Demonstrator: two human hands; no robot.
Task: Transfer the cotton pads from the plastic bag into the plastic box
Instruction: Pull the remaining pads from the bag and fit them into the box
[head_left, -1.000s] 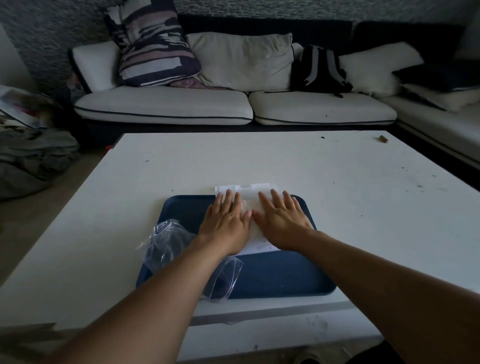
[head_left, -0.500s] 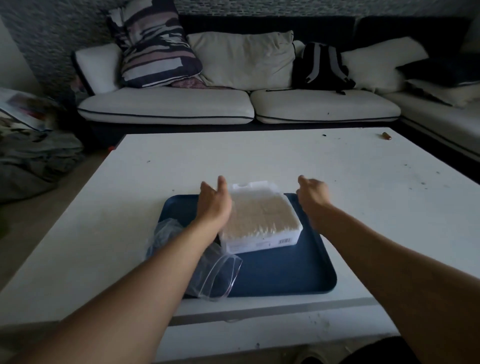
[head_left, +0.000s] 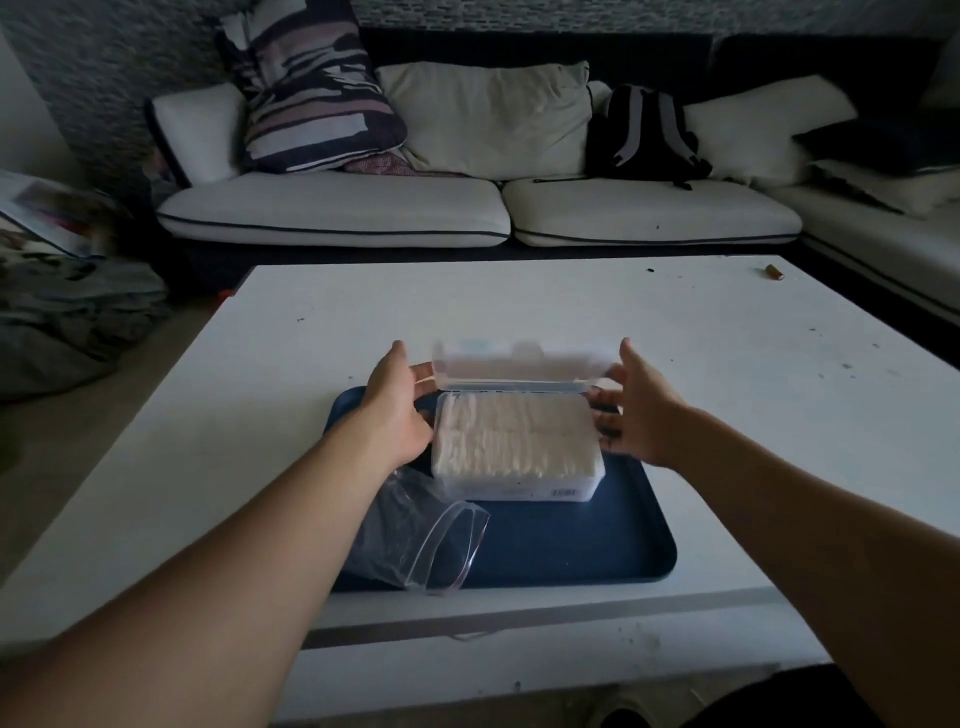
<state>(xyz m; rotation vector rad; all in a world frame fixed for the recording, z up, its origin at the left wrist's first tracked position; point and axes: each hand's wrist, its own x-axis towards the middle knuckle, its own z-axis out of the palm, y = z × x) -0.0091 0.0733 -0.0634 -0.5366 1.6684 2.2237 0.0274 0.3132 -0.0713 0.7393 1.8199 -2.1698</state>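
1. Dim living room, white coffee table (head_left: 571, 312) out front with a white couch (head_left: 467, 208) behind it, some pillows and a black backpack (head_left: 644, 135) on the cushions. Pile of clothes on the floor off to the left.

2. On the table sits a blue tray (head_left: 571, 545), and on that the plastic box (head_left: 519, 452), packed with cotton pads (head_left: 514, 436) pretty much to the top. So the transfer part looks done to me.

3. Plastic bag (head_left: 415, 530) is lying crumpled at the tray's near left corner, mouth open toward me, looks empty, just beside the box's near left corner.

4. The lid (head_left: 519, 364) is hinged up along the box's far edge and blurry. Left hand (head_left: 400, 405) is at the lid's left end, right hand (head_left: 639, 410) at the right end, thumbs up, fingers reaching in toward it.

5. Honestly can't tell whether the fingers are really pinching the lid or just touching its ends. Neither hand is clenched.

6. The bit that matters: the box's long side runs left to right, the lid stands on the far side, and the hands bracket it evenly, neither one closer. My guess is the next move is folding the lid toward me and down over the pads.

7. Table top has a few dark specks and a small brownish thing (head_left: 774, 271) at the far right.
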